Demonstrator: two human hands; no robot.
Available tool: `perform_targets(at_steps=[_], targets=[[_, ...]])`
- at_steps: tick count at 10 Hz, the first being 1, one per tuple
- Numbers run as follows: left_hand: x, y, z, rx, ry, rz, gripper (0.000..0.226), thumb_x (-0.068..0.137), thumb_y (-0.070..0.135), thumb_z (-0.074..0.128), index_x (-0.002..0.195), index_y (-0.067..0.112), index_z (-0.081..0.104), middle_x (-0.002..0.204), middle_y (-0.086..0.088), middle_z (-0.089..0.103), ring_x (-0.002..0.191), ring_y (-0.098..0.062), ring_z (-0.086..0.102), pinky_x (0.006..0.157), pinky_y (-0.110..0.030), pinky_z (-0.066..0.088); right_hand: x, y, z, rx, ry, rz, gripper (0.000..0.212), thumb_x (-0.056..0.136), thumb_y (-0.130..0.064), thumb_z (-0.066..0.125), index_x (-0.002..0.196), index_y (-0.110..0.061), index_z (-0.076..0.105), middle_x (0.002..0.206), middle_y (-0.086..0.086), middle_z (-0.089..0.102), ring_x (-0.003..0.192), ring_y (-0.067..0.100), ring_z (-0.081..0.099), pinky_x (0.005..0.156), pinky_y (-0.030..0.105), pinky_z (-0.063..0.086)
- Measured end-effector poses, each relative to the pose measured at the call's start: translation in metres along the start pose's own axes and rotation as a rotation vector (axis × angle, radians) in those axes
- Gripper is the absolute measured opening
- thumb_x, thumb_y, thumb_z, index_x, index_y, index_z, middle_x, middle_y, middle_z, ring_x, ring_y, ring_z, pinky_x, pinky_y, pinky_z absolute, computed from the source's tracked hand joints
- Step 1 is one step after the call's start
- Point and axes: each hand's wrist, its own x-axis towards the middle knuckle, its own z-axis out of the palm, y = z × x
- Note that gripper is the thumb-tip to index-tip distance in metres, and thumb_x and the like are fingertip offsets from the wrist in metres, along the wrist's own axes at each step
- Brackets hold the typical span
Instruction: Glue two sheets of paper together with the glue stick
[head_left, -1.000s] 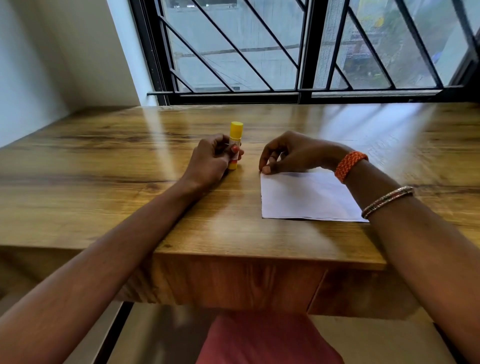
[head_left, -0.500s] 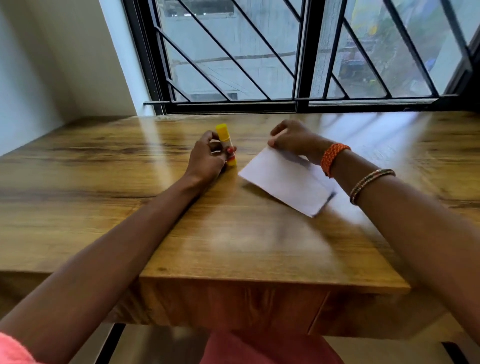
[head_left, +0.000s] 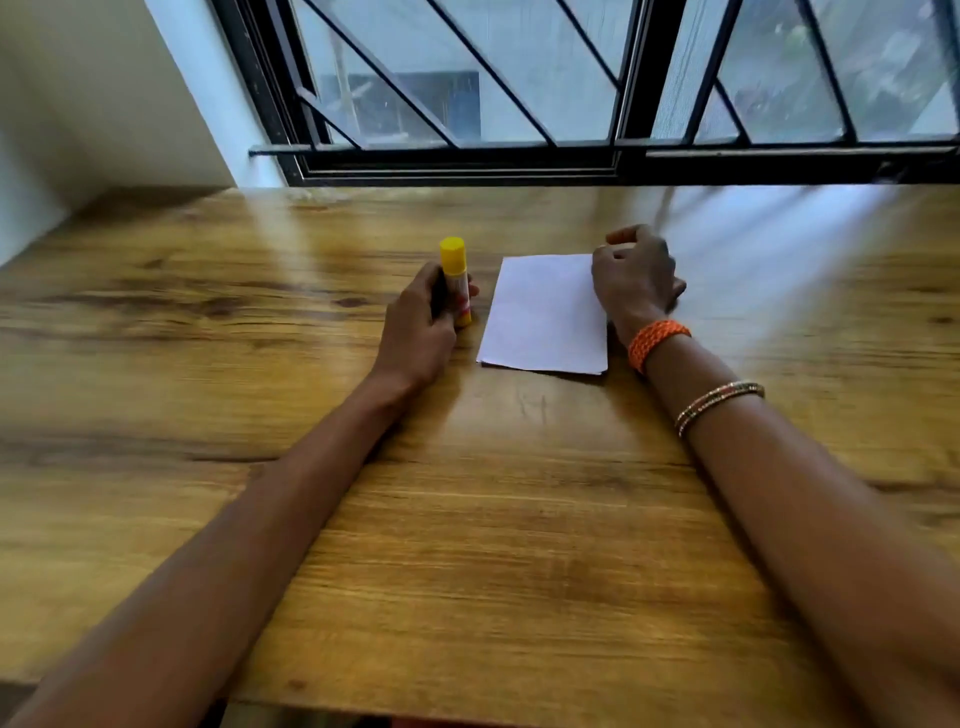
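Nothing here can be read. The yellow-capped glue stick (head_left: 455, 280) in my left hand (head_left: 421, 332) carries a white label with a red patch on its barrel, but any print on it is too small and blurred to make out. The white rectangular sheet of paper (head_left: 545, 314) just right of it, under the edge of my right hand (head_left: 634, 280), shows a blank face with no writing or marks.
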Motion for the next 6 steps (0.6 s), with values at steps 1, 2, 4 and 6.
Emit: perform_targets(at_steps=[1, 2, 4, 6], targets=[[-0.002, 0.007, -0.001, -0.002, 0.002, -0.041, 0.033, 0.084, -0.013, 0.041, 0.102, 0.012, 0.053, 0.101, 0.002, 0.062, 0.097, -0.014, 0.061, 0.088, -0.027, 0.049, -0.003, -0.002, -0.009, -0.047, -0.076, -0.081, 0.021, 0.091, -0.020, 0.048, 0.105, -0.016, 0.064, 0.108, 0.006, 0.069, 0.108, 0.027, 0.058, 0.101, 0.036, 0.027], [-0.006, 0.015, -0.003, 0.050, 0.002, -0.078, 0.032, 0.084, -0.015, 0.040, 0.108, 0.001, 0.054, 0.103, 0.003, 0.062, 0.092, -0.009, 0.060, 0.080, -0.007, 0.045, -0.007, -0.006, -0.013, -0.133, -0.172, -0.120, 0.019, 0.092, -0.024, 0.050, 0.100, -0.020, 0.068, 0.107, 0.004, 0.070, 0.107, 0.027, 0.058, 0.098, 0.037, 0.029], [-0.008, 0.028, -0.006, 0.100, 0.007, -0.069, 0.029, 0.083, -0.016, 0.038, 0.107, -0.007, 0.053, 0.103, -0.005, 0.063, 0.093, -0.015, 0.060, 0.075, 0.001, 0.040, -0.008, -0.015, -0.027, -0.105, -0.265, -0.080, 0.018, 0.092, -0.023, 0.052, 0.098, -0.017, 0.068, 0.108, 0.005, 0.070, 0.108, 0.026, 0.057, 0.096, 0.034, 0.027], [-0.017, 0.024, -0.006, 0.180, 0.023, -0.079, 0.038, 0.083, -0.008, 0.043, 0.119, -0.001, 0.051, 0.105, -0.019, 0.067, 0.095, -0.034, 0.064, 0.081, -0.036, 0.048, -0.020, -0.009, -0.030, -0.024, -0.254, -0.152, 0.028, 0.087, -0.040, 0.057, 0.102, -0.018, 0.067, 0.110, 0.005, 0.067, 0.107, 0.023, 0.057, 0.099, 0.043, 0.039]])
